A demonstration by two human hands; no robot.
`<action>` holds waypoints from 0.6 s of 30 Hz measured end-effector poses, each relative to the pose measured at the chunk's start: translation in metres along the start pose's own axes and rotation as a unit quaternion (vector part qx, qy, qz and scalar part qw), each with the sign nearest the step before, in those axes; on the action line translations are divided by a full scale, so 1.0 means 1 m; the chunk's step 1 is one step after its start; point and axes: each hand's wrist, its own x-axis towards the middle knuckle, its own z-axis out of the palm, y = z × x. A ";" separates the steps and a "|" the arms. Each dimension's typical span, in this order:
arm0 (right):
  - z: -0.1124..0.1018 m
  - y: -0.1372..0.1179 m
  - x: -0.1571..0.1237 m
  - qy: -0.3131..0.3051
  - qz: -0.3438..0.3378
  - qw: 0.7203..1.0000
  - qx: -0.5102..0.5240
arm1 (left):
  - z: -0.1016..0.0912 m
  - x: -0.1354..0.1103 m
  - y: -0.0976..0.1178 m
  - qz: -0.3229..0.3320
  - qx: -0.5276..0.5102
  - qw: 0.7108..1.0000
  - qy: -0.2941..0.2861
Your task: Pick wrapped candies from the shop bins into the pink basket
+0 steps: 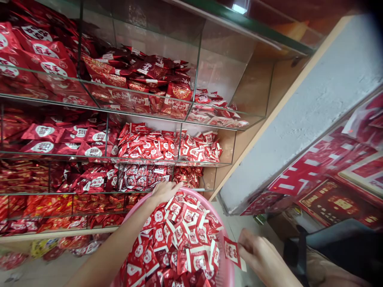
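Note:
A pink plastic basket [223, 259] heaped with small red-and-white packets [176, 235] sits low in the middle of the view. My left hand [164, 191] grips the far rim of the basket, fingers curled over it. My right hand [260, 255] pinches one small red packet [232, 252] just past the basket's right rim.
Glass-fronted shelf bins [149, 159] full of red packets fill the wall ahead, on several levels. A grey pillar [299, 119] with a wooden edge rises at right. Red boxes [335, 203] lie beyond it. Loose packets lie on the floor [44, 251] at lower left.

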 end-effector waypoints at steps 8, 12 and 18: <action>0.016 -0.025 0.015 0.031 0.019 0.998 -0.041 | 0.001 -0.001 0.000 -0.004 -0.004 1.000 0.003; 0.013 -0.033 0.017 0.041 0.030 0.997 -0.062 | 0.001 -0.002 0.000 -0.005 -0.007 1.000 0.004; 0.014 -0.032 0.016 0.044 0.027 0.996 -0.075 | 0.000 -0.002 0.001 -0.009 -0.007 1.000 0.000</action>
